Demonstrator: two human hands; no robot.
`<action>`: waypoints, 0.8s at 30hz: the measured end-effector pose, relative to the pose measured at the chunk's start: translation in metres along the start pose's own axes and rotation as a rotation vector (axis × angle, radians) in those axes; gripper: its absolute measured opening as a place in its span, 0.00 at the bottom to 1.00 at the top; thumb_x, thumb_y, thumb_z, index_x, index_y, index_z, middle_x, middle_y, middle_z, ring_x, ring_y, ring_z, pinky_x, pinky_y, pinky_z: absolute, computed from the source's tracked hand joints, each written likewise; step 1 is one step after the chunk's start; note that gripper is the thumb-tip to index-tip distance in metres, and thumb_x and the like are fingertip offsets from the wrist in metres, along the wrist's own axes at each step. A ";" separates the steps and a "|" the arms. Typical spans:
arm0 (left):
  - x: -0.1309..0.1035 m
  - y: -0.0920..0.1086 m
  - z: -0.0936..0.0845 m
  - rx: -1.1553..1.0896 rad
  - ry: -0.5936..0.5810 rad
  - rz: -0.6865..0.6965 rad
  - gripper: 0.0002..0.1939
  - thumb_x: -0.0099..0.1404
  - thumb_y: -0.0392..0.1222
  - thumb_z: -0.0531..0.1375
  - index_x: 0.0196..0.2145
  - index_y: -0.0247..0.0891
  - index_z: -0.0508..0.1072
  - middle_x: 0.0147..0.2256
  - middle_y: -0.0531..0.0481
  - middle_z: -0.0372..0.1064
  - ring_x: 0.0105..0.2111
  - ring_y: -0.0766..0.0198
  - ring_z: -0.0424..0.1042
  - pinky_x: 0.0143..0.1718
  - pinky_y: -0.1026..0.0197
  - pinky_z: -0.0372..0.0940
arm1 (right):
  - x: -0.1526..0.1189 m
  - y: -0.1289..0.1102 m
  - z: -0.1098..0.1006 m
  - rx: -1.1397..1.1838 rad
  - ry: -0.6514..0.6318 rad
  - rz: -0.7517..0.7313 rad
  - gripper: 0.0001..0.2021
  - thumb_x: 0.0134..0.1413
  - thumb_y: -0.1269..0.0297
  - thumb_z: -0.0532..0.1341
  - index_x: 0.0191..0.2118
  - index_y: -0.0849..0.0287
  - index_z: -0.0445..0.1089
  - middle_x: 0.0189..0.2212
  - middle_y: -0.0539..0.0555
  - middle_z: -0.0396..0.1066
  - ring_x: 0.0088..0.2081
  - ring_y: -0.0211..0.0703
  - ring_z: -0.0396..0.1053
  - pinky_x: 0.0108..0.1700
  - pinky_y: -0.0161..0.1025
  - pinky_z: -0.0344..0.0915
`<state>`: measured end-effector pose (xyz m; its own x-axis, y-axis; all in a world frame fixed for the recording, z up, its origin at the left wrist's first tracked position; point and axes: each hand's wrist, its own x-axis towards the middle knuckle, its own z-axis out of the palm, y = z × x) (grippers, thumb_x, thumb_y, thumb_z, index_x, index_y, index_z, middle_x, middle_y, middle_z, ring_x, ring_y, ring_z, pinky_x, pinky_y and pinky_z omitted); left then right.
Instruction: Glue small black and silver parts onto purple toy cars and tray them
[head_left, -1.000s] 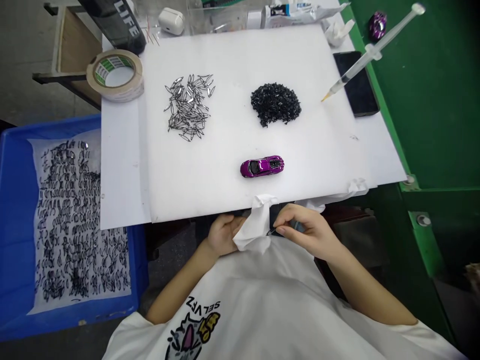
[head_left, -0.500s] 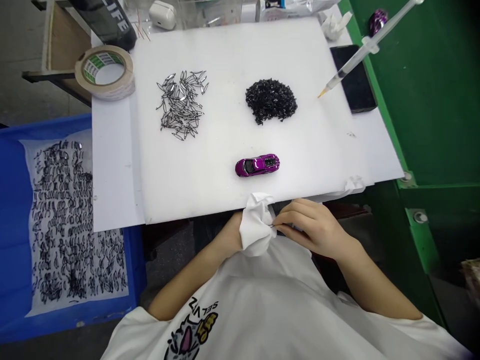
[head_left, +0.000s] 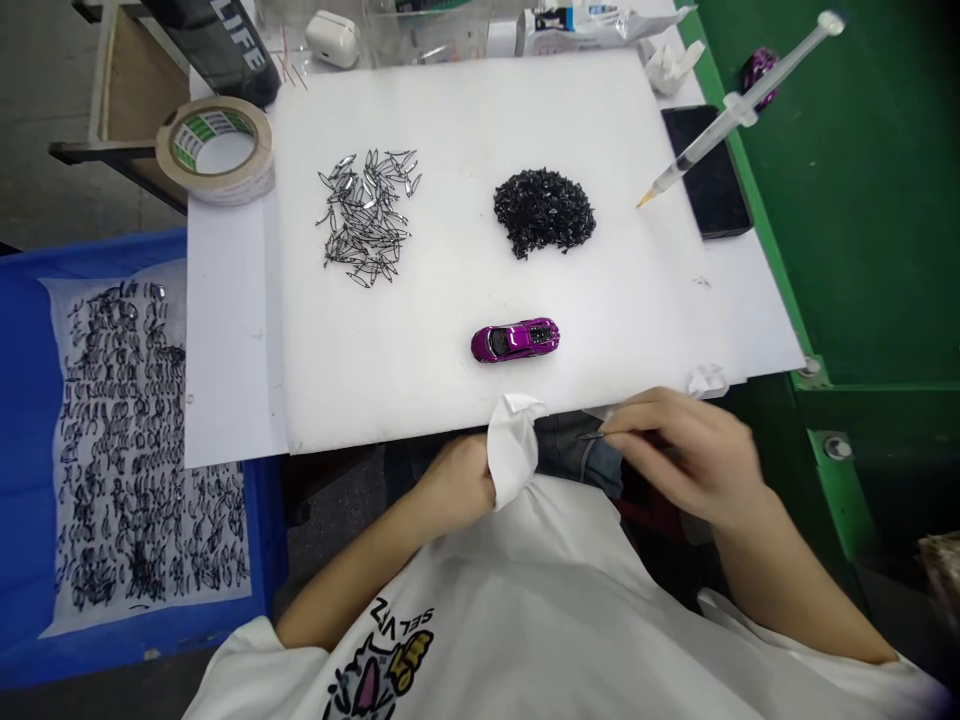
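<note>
My left hand point(head_left: 461, 480) is closed on a crumpled white tissue point(head_left: 514, 455) just below the board's near edge; part of its fingers is hidden behind the tissue. To the right, apart from the tissue, my right hand point(head_left: 690, 450) pinches a small thin dark piece point(head_left: 592, 436), too small to name. Beyond my hands, a purple toy car point(head_left: 516, 341) sits on the white foam board point(head_left: 450, 300). Farther back lie a pile of small black parts point(head_left: 544, 210) and, to the left, a loose spread of clear, dark-rimmed slivers point(head_left: 367, 220).
A syringe point(head_left: 712, 130) with an orange tip leans across a black phone point(head_left: 709, 170) at the right. A tape roll point(head_left: 216, 150) and a dark bottle point(head_left: 217, 45) stand back left. The blue tray point(head_left: 30, 400) holds a sheet covered with dark parts point(head_left: 150, 450).
My right hand has moved right, away from the tissue, with the thin piece between its fingertips. My left hand has kept the tissue and shifted only slightly.
</note>
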<state>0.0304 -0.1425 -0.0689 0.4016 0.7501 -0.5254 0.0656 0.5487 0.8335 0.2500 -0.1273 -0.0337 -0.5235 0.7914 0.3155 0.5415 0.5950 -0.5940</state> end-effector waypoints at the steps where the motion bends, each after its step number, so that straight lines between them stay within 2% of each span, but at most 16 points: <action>1: -0.008 0.005 -0.006 0.087 0.008 -0.002 0.07 0.51 0.36 0.62 0.22 0.37 0.66 0.20 0.54 0.59 0.24 0.64 0.58 0.32 0.60 0.56 | 0.002 0.000 -0.006 0.054 0.064 0.034 0.09 0.50 0.77 0.59 0.36 0.56 0.66 0.28 0.51 0.68 0.29 0.36 0.67 0.28 0.35 0.65; 3: -0.024 0.021 -0.019 0.388 0.005 0.025 0.02 0.55 0.35 0.59 0.26 0.37 0.69 0.20 0.53 0.60 0.23 0.63 0.60 0.32 0.60 0.56 | 0.011 0.000 -0.013 0.134 0.178 0.089 0.11 0.50 0.78 0.59 0.35 0.54 0.67 0.28 0.51 0.68 0.29 0.37 0.66 0.29 0.38 0.64; 5: -0.036 0.045 -0.029 0.887 -0.097 0.115 0.07 0.62 0.38 0.53 0.32 0.38 0.71 0.23 0.51 0.65 0.25 0.60 0.65 0.31 0.60 0.56 | 0.026 0.000 -0.011 0.202 0.253 0.142 0.09 0.50 0.76 0.60 0.33 0.53 0.68 0.27 0.51 0.68 0.29 0.38 0.65 0.30 0.39 0.64; 7: -0.037 0.071 -0.036 1.181 -0.148 0.278 0.10 0.66 0.41 0.49 0.36 0.41 0.70 0.28 0.52 0.70 0.29 0.61 0.69 0.31 0.61 0.57 | 0.046 0.001 -0.003 0.303 0.300 0.211 0.05 0.51 0.73 0.60 0.31 0.54 0.69 0.27 0.50 0.68 0.28 0.37 0.65 0.28 0.38 0.65; 9: -0.025 0.095 -0.040 1.302 0.006 0.438 0.08 0.65 0.43 0.53 0.41 0.42 0.68 0.35 0.53 0.71 0.34 0.61 0.70 0.33 0.62 0.58 | 0.066 0.003 0.008 0.447 0.320 0.292 0.01 0.52 0.68 0.61 0.30 0.56 0.69 0.27 0.50 0.67 0.28 0.35 0.66 0.24 0.35 0.66; 11: -0.004 0.111 -0.044 1.408 0.106 0.482 0.15 0.59 0.43 0.59 0.44 0.40 0.65 0.40 0.50 0.68 0.39 0.57 0.69 0.33 0.61 0.57 | 0.081 0.007 0.017 0.608 0.310 0.375 0.04 0.52 0.64 0.61 0.30 0.58 0.68 0.28 0.50 0.67 0.29 0.35 0.68 0.20 0.31 0.66; 13: 0.018 0.118 -0.048 1.408 0.050 0.458 0.19 0.54 0.43 0.62 0.43 0.39 0.63 0.41 0.50 0.66 0.40 0.57 0.68 0.32 0.61 0.57 | 0.090 0.012 0.023 0.716 0.289 0.436 0.06 0.51 0.62 0.62 0.31 0.59 0.68 0.28 0.50 0.67 0.31 0.36 0.69 0.18 0.29 0.66; 16: 0.039 0.115 -0.056 1.298 -0.026 0.459 0.16 0.53 0.39 0.61 0.40 0.39 0.62 0.37 0.52 0.66 0.37 0.59 0.67 0.33 0.62 0.57 | 0.090 0.016 0.025 0.786 0.255 0.482 0.08 0.50 0.61 0.63 0.31 0.60 0.68 0.29 0.51 0.69 0.33 0.38 0.71 0.17 0.27 0.65; 20: 0.040 0.106 -0.067 1.164 0.009 0.497 0.13 0.55 0.39 0.60 0.37 0.40 0.61 0.35 0.54 0.67 0.35 0.62 0.66 0.33 0.62 0.58 | 0.085 0.016 0.025 0.817 0.184 0.500 0.07 0.51 0.61 0.62 0.33 0.60 0.68 0.33 0.52 0.71 0.35 0.39 0.72 0.19 0.27 0.67; 24: 0.037 0.106 -0.073 1.002 0.031 0.449 0.14 0.57 0.43 0.60 0.40 0.41 0.61 0.38 0.55 0.70 0.33 0.66 0.67 0.34 0.64 0.60 | 0.086 0.013 0.027 0.805 0.148 0.494 0.04 0.52 0.64 0.62 0.33 0.58 0.69 0.35 0.51 0.72 0.35 0.34 0.71 0.27 0.28 0.72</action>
<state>-0.0150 -0.0299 -0.0127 0.5526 0.8229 -0.1320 0.6372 -0.3151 0.7034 0.1944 -0.0549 -0.0341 -0.2383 0.9699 -0.0496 0.0353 -0.0424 -0.9985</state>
